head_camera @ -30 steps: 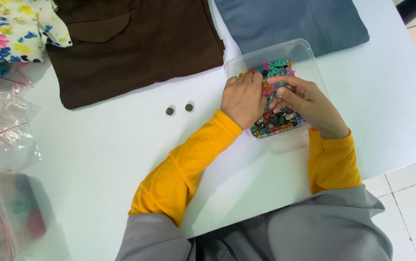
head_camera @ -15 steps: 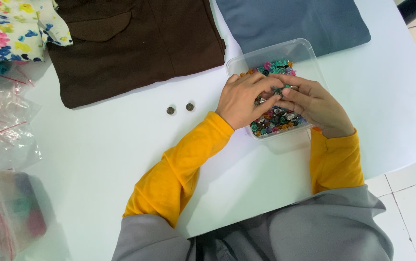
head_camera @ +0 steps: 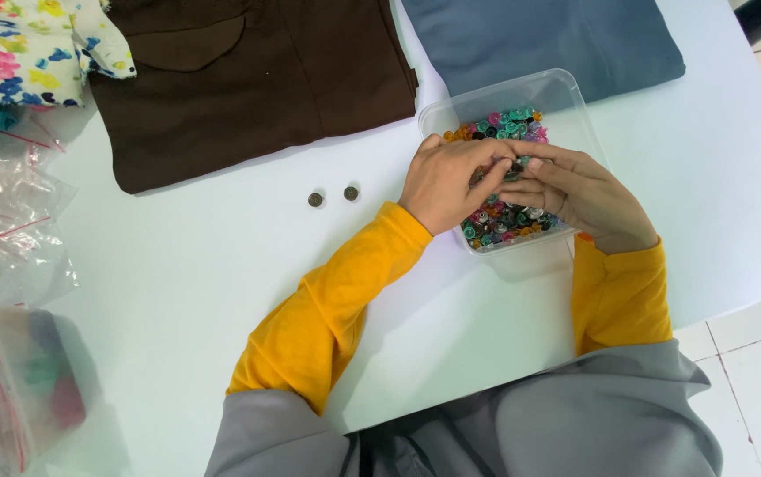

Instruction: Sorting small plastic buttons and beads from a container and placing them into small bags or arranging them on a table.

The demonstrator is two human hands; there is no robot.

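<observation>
A clear plastic container [head_camera: 557, 88] full of small colourful buttons [head_camera: 508, 124] sits on the white table [head_camera: 177, 291]. Both hands are over it, fingertips meeting above the buttons. My left hand [head_camera: 446, 181] and my right hand [head_camera: 579, 190] together pinch a small dark button [head_camera: 514, 168] between their fingertips. Two small dark round buttons [head_camera: 333, 195] lie side by side on the table, left of my left hand. Both arms wear yellow sleeves.
A folded brown garment [head_camera: 257, 79] lies at the back, a grey-blue one [head_camera: 557, 35] behind the container, a floral cloth [head_camera: 27, 49] at the back left. Clear plastic bags [head_camera: 5, 291] lie along the left edge. Tiled floor shows at the right.
My hands have lifted slightly from digging in the buttons and now meet fingertip to fingertip over the container. The two loose buttons on the table have not moved.
</observation>
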